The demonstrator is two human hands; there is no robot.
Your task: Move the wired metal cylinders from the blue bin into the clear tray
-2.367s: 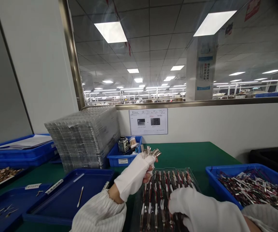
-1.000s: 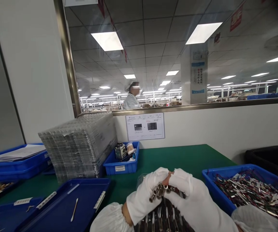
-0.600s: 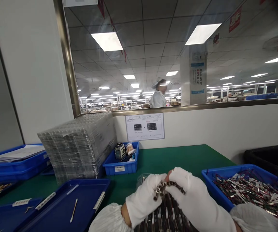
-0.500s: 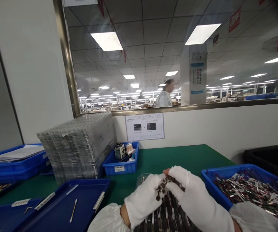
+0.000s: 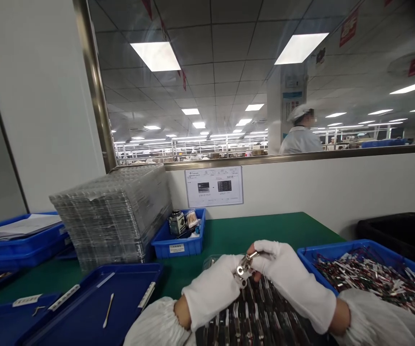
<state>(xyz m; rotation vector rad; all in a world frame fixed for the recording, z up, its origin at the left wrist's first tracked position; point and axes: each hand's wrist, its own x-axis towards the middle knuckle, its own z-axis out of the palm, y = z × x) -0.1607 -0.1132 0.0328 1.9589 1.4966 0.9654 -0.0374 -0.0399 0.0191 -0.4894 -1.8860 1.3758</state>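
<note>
Both of my hands wear white gloves and meet over a tray [image 5: 238, 331] filled with rows of slim parts with white and dark pieces. In my left hand [image 5: 213, 288], closed fingers hold several small shiny metal tubes [image 5: 241, 273], their round ends facing me. My right hand [image 5: 290, 281] pinches a single metal tube [image 5: 253, 254] between thumb and fingers, just above the left hand's bunch. The gloves hide part of the held tubes. To the right of my right hand stands a blue bin [image 5: 303, 254] heaped with thin parts with red, white and dark wires [image 5: 376, 276].
At left rises a tall stack of clear plastic trays [image 5: 106, 221]. A blue box [image 5: 178, 247] holds a bottle and cotton swabs. A dark blue tray [image 5: 81, 312] carries one cotton swab [image 5: 108, 310]. A black bin [image 5: 398, 228] sits at far right. Behind the window a person [image 5: 301, 137] stands.
My right hand has come away from the bunch of tubes with one tube in its fingers. The left hand's bunch has turned toward me. Beyond the window, a person appears farther right.
</note>
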